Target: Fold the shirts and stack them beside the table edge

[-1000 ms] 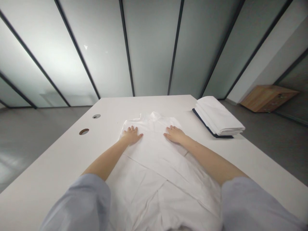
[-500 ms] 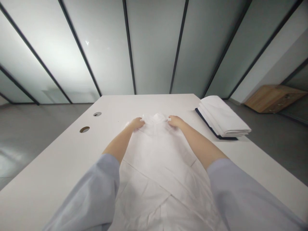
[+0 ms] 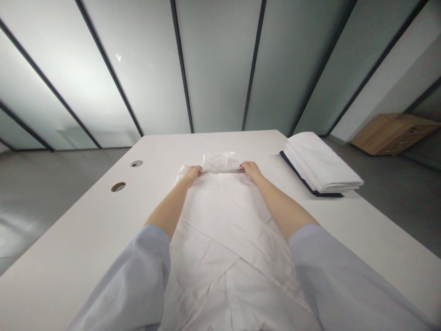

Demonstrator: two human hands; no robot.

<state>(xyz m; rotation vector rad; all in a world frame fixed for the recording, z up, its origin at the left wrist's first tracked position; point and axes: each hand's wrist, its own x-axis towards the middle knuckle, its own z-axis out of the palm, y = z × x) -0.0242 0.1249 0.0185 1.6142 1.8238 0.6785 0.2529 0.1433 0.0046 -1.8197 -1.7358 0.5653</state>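
Observation:
A white long garment [image 3: 227, 216], shaped like a coat or shirt, lies lengthwise on the white table [image 3: 79, 230] and runs down past the bottom of the view. Diagonal creases cross its lower part. At its far end, my left hand [image 3: 193, 174] pinches the left corner of the top edge, and my right hand [image 3: 251, 170] pinches the right corner. Between them the edge is stretched straight. A pale, partly see-through collar-like flap [image 3: 221, 162] lies beyond that edge. The thumbs and fingertips are partly hidden by cloth.
On the table's right side sits a stack of folded white cloth [image 3: 324, 161] on a dark navy piece [image 3: 306, 184]. Two round holes [image 3: 118, 186] pierce the tabletop at left. Frosted glass panels [image 3: 217, 69] stand behind. A wooden cabinet [image 3: 392, 133] is at far right.
The bunched far end between my hands has flattened into a straight edge, and the pale flap now spreads out beyond it. Both hands stay close to where they were, still gripping the cloth.

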